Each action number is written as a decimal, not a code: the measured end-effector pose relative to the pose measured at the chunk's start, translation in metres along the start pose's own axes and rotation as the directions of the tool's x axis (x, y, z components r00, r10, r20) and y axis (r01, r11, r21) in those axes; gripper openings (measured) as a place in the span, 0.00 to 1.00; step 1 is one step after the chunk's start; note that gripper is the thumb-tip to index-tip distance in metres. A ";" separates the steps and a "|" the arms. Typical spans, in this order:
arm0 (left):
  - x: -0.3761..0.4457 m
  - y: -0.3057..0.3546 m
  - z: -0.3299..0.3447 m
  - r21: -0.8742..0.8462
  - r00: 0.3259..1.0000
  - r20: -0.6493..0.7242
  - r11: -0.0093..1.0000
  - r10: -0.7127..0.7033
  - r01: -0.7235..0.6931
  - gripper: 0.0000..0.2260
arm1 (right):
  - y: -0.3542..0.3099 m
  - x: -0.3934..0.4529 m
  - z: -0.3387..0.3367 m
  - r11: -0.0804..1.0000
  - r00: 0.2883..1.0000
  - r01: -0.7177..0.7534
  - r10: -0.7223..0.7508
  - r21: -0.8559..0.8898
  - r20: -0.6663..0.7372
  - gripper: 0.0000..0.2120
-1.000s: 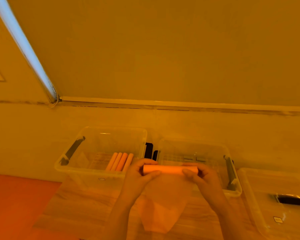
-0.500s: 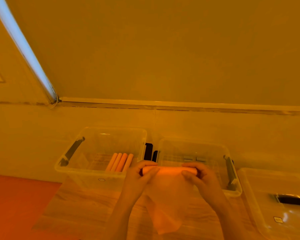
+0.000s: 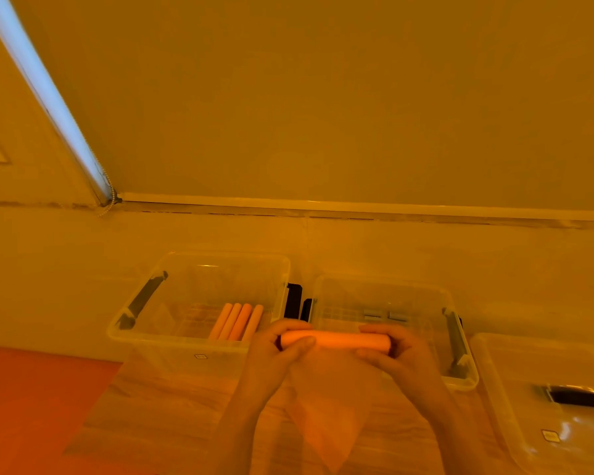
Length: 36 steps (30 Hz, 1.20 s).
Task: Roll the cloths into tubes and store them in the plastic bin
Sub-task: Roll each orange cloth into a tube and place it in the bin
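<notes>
While the loose tail of the cloth [image 3: 326, 423] hangs down toward me in a point over the wooden tabletop [image 3: 158, 416], I hold its rolled upper part level between both hands, lifted in front of the bins. On the left end, my left hand [image 3: 271, 354] curls round the tube, the thumb lying across its near side and the other fingers wrapped over the top and behind. On the right end, my right hand [image 3: 400, 358] does the same, thumb pressed along the lower front edge where the unrolled sheet leaves the roll, fingers bent over the far side. So the roll runs straight from one grip to the other, with its middle stretch bare between my thumbs. To my left an orange mat [image 3: 31, 406] covers the surface beside the wood. Just beyond my left hand sits the left clear plastic bin [image 3: 144, 337], and four rolled tubes [image 3: 236, 322] lie side by side on its floor, touching one another, toward its right side. Behind my right hand stands a second clear bin [image 3: 460, 337] with a dark handle on its right rim. At the right edge lies a clear lid [image 3: 515, 389] with a dark latch. Farther back a pale wall rises to a ledge.
</notes>
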<state>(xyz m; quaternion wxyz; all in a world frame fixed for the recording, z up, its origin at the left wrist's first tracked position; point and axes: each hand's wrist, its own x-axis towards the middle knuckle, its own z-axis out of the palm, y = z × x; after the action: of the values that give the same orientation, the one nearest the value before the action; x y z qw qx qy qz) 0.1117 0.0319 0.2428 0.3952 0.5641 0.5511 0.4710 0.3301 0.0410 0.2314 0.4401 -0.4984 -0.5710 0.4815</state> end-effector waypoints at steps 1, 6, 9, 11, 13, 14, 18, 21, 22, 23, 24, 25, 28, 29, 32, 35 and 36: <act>0.000 0.000 0.000 0.009 1.000 -0.009 1.000 0.002 -0.002 0.10 | -0.001 -0.001 0.000 1.000 1.000 0.004 -0.005 0.025 0.012 0.17; 0.000 0.005 0.001 0.055 0.998 -0.066 0.998 0.008 -0.004 0.08 | -0.008 -0.002 0.003 0.999 1.000 0.019 -0.019 0.029 0.012 0.11; -0.002 0.006 -0.001 0.058 0.998 -0.041 0.998 0.038 -0.036 0.10 | -0.010 -0.003 0.004 1.000 1.000 0.016 -0.016 -0.018 0.006 0.09; -0.004 0.005 -0.002 0.029 1.000 -0.006 0.999 0.029 -0.029 0.13 | -0.010 -0.004 0.004 0.999 0.999 0.022 -0.023 -0.044 -0.025 0.11; -0.005 0.004 -0.002 0.009 1.000 0.006 1.000 0.015 -0.015 0.14 | -0.009 -0.005 0.003 0.998 0.998 0.030 -0.033 -0.054 -0.055 0.11; -0.006 0.004 -0.001 0.005 1.000 0.002 1.000 0.007 -0.007 0.14 | -0.009 -0.004 0.003 0.999 0.998 0.027 -0.030 -0.046 -0.063 0.09; -0.005 0.004 0.000 0.033 0.999 -0.048 0.999 0.001 0.001 0.11 | -0.010 -0.005 0.003 0.999 0.999 0.033 -0.033 0.028 -0.014 0.11; -0.003 0.003 -0.002 0.092 0.997 -0.079 0.996 0.027 -0.020 0.08 | -0.011 -0.007 0.003 0.998 0.999 0.031 -0.031 0.053 0.014 0.16; -0.003 0.003 -0.002 0.104 0.995 -0.092 0.994 0.027 -0.017 0.08 | -0.011 -0.007 0.004 0.997 1.000 0.017 -0.018 0.070 0.015 0.16; -0.003 0.003 -0.002 0.112 0.994 -0.106 0.994 0.024 -0.012 0.07 | -0.010 -0.007 0.004 0.996 1.000 0.005 -0.006 0.086 0.015 0.15; -0.003 0.002 -0.002 0.117 0.993 -0.118 0.993 0.019 -0.005 0.07 | -0.011 -0.007 0.004 0.995 1.000 -0.010 0.009 0.096 0.014 0.15; -0.003 0.002 -0.003 0.116 0.992 -0.125 0.993 0.017 -0.003 0.07 | -0.010 -0.007 0.003 0.996 1.000 -0.016 0.014 0.092 0.015 0.14; -0.004 -0.001 -0.004 0.045 0.997 -0.077 0.999 0.010 -0.007 0.08 | -0.012 -0.007 0.003 0.998 1.000 -0.003 0.002 0.068 0.002 0.07; -0.005 -0.001 -0.004 0.002 0.999 -0.043 1.000 -0.001 0.001 0.10 | -0.012 -0.008 0.003 0.998 1.000 0.003 -0.001 0.064 -0.021 0.04; -0.008 0.002 -0.003 -0.098 1.000 0.012 0.995 -0.020 0.021 0.14 | -0.008 -0.006 0.002 1.000 0.995 0.023 -0.022 0.011 -0.098 0.13; -0.008 0.004 -0.001 -0.095 1.000 -0.008 0.995 -0.016 0.016 0.12 | -0.003 -0.005 0.000 1.000 0.992 0.022 -0.019 0.018 -0.125 0.14; -0.007 0.004 -0.001 -0.079 1.000 -0.016 0.997 -0.021 0.020 0.11 | -0.003 -0.004 0.001 0.999 0.993 0.024 -0.020 0.031 -0.120 0.14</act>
<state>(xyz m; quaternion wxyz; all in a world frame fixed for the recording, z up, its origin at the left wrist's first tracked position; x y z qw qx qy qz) 0.1125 0.0243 0.2464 0.4174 0.5383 0.5412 0.4931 0.3296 0.0367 0.2340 0.4869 -0.5130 -0.5412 0.4548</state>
